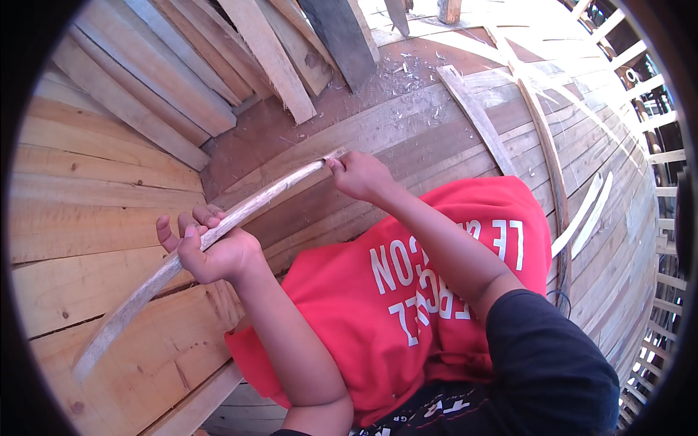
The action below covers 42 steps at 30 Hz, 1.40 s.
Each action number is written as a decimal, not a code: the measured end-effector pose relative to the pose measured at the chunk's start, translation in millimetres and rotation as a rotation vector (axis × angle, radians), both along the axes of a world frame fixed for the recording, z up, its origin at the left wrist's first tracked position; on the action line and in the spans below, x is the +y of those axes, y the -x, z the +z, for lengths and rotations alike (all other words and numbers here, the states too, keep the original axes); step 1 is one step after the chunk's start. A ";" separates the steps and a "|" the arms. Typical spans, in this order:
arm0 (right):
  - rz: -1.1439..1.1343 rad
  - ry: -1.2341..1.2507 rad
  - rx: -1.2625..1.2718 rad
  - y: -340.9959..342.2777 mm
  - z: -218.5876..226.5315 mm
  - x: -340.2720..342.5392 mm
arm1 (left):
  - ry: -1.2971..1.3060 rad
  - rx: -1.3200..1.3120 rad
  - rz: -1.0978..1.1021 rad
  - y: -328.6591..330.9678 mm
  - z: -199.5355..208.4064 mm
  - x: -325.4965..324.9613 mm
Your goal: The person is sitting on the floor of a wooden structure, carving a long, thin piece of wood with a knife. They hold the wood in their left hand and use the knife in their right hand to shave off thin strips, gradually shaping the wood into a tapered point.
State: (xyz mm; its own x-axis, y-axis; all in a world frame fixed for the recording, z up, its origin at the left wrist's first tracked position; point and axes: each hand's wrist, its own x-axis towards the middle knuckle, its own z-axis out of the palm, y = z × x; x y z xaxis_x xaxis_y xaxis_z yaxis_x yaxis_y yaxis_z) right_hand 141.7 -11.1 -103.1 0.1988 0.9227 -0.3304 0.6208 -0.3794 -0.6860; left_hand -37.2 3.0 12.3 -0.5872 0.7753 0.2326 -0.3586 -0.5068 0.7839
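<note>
A long, pale, slightly curved wooden strip [251, 206] slants up and to the right across my lap. My left hand [225, 254] is palm up and closed around the middle of the strip, its thumb on the near side and its fingertips showing beyond. At the strip's far right end, my right hand [358, 176] is closed, thumb and fingers pressed against it. A small dark bit shows beside that thumb; I cannot tell what it is. The strip's lower left end hangs free over the planks. Red cloth [331, 301] with white lettering covers my lap.
Several boards [145, 73] lean at the upper left beside a plank wall [109, 189]. Shavings [407, 69] litter the plank floor [436, 120]. Long wooden pieces [534, 109] and two pale curved strips [592, 211] lie to the right. A slatted barrier [665, 218] runs along the far right.
</note>
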 end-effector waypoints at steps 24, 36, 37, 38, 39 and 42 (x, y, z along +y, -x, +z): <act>-0.065 0.040 0.067 -3.0 -4.3 2.9 | -0.148 0.092 -0.332 9.1 -1.8 -0.7; 0.008 0.136 -0.013 -4.1 12.0 -3.3 | -0.214 0.094 -0.379 7.4 2.3 -1.4; 0.053 0.127 0.034 5.9 29.8 -4.5 | -0.217 0.084 -0.364 9.6 -0.6 -2.2; 0.092 0.116 0.076 10.5 42.2 -5.6 | -0.211 0.076 -0.365 11.2 -3.5 -2.3; 0.017 0.109 0.039 3.0 26.9 -4.0 | -0.222 0.064 -0.380 8.3 -1.3 -0.4; -0.084 0.124 -0.036 -13.5 -5.0 4.6 | -0.219 0.053 -0.399 8.5 1.5 0.3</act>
State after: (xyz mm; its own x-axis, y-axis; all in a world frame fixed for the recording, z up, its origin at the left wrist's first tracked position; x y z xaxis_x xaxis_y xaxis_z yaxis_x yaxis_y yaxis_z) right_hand 155.2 -6.5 -108.0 0.2869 0.8549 -0.4324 0.6067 -0.5114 -0.6086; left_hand -45.7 3.3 13.7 -0.2356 0.8674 0.4383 -0.5213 -0.4934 0.6963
